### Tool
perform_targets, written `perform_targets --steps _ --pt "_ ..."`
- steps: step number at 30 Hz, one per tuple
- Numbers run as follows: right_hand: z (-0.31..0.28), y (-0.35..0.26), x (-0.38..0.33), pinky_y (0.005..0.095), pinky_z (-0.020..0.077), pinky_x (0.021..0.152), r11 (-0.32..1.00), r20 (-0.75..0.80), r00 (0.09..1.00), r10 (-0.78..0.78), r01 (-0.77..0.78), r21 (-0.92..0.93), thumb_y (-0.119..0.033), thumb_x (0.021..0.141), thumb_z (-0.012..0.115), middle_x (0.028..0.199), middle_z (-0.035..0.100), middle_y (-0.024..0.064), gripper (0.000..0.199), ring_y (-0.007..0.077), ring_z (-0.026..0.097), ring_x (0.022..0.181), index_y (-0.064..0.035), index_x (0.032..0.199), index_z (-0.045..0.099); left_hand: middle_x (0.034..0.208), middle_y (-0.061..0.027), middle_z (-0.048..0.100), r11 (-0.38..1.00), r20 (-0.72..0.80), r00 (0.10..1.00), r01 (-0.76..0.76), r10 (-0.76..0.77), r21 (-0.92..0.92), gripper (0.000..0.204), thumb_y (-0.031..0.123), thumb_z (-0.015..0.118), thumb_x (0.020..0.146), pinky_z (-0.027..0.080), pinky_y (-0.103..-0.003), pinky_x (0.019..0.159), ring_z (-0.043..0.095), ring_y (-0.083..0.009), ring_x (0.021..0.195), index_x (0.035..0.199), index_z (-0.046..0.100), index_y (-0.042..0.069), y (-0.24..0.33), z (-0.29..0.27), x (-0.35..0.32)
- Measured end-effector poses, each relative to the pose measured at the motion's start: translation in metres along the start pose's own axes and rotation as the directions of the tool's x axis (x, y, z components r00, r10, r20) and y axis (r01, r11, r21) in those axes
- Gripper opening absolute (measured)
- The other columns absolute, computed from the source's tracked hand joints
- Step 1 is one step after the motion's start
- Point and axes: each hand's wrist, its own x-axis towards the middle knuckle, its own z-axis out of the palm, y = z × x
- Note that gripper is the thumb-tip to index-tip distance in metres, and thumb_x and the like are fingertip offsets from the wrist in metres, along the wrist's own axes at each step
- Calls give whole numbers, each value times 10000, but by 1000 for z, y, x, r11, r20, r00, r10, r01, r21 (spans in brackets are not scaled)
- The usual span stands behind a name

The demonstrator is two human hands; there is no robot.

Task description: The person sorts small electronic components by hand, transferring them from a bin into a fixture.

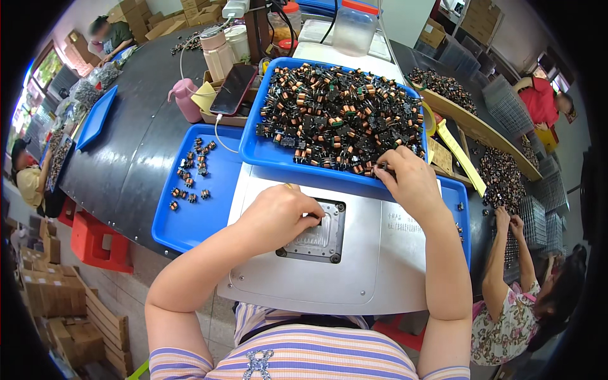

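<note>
right hand (408, 176) palm-down at blue tray (266, 152)

Phone (234, 88), dark-screened, tilted, well ahead of the left fingers (310, 206); pink bottle (184, 100) farther left of them. Clear jar (354, 31), red-lidded, far ahead of the right fingers (386, 180). Yellow strip (461, 157), slanting, right of those same fingers. Red stool (85, 237) well left of the left fingers.

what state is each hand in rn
Left hand: fingers curled over grey rectangular metal fixture; can't tell if holding.
Right hand: closed, apparently pinching a small dark component over the heaped blue plastic tray.
</note>
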Motion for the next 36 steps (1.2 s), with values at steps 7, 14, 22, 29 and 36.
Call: perform_targets --steps 7,14,22,29,36 --pt "-4 0 -4 346 451 655 975 48 999 -11 0 222 -96 776 643 797 572 126 179 271 568 736 -6 867 519 691 -83 632 982 77 988 -145 136 123 120 75 683 666 481 -329 649 577 -241 708 783 687 49 1 8 -1" --pt "0 0 -9 327 462 646 968 -7 999 -43 43 246 -75 780 633 808 591 124 151 253 581 730 -1 884 552 720 -34 628 900 100 962 -273 254 339 127 85 642 682 476 -301 675 568 -202 718 805 652 53 7 13 -11" --pt "25 -37 -24 304 490 628 869 3 970 -243 217 445 37 713 632 809 559 92 226 224 598 711 -44 920 589 696 -35 613 937 -25 973 -212 228 279 163 63 662 677 466 -304 630 563 -207 683 840 651 61 6 15 -16" --pt "38 -54 -29 329 483 580 903 219 896 -386 319 287 -141 762 643 865 536 72 159 259 584 697 -76 887 569 750 -82 624 977 -348 919 211 -184 40 204 -2 650 719 449 -342 630 587 -230 763 919 636 39 2 -50 -33" --pt "45 -57 -28 349 480 549 865 176 863 -474 419 277 -173 798 609 848 529 76 149 256 571 649 -70 887 549 995 -116 547 867 -484 863 347 -145 358 377 2 643 707 395 -332 804 499 -263 987 1074 582 65 -24 -49 -28"
